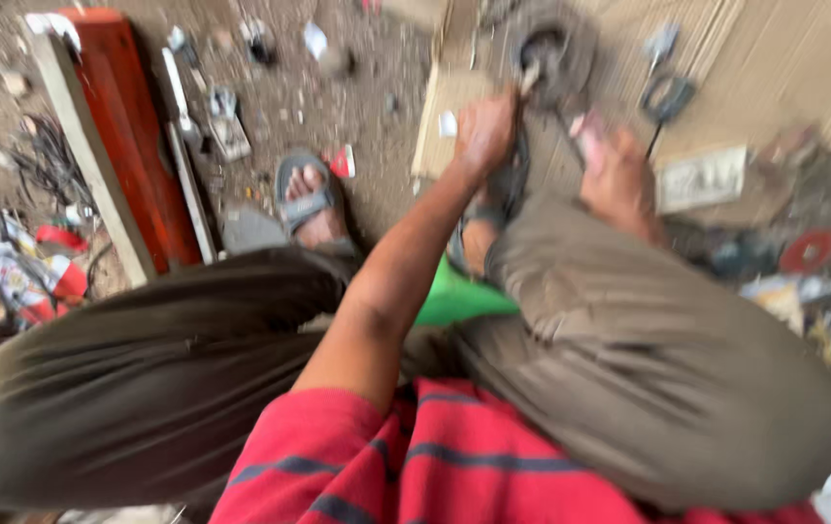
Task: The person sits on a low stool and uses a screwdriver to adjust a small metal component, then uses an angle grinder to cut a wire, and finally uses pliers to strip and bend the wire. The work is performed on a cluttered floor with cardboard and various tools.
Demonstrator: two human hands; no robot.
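The picture is blurred by motion. My left hand [483, 131] reaches forward between my knees and is closed around a thin tool whose tip meets a round dark metal part [551, 49] lying on cardboard [755, 58]. My right hand [617, 180] shows beyond my right knee, just right of that part, with its arm hidden behind the knee. Whether the right hand's fingers hold anything is too blurred to tell.
A red wooden box with a pale plank [134, 146] lies at the left on dirt ground. My sandalled foot [309, 194] is beside it. A green object [454, 296] sits between my legs. A black looped tool [668, 97], a red disc [809, 252] and scattered scraps lie around.
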